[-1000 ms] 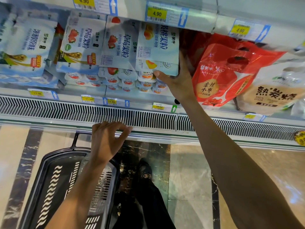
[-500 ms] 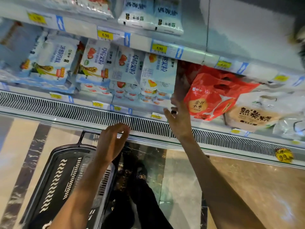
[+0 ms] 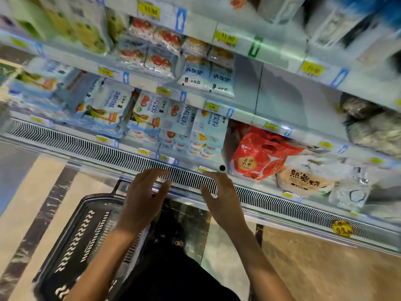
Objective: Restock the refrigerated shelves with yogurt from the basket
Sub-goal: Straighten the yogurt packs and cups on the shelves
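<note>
My left hand (image 3: 143, 198) and my right hand (image 3: 223, 200) hover side by side in front of the chiller's vent grille (image 3: 86, 144), fingers spread, both holding nothing. Straight beyond them, on the bottom shelf, stand white-and-blue yogurt multipacks (image 3: 208, 131), peach at the right, strawberry (image 3: 175, 120) beside it. The black basket (image 3: 71, 237) sits on the floor under my left forearm; its visible bottom looks bare. More yogurt packs (image 3: 206, 77) rest on the shelf above.
A red carrier bag (image 3: 260, 157) and a beige pouch (image 3: 306, 181) fill the bottom shelf to the right of the yogurt. Shelf edges carry yellow price tags (image 3: 211, 107). My dark-trousered legs (image 3: 180, 268) stand on the marble floor beside the basket.
My right hand has come away from the peach yogurt pack and dropped level with my left hand by the grille. The view has tilted up, showing higher shelves.
</note>
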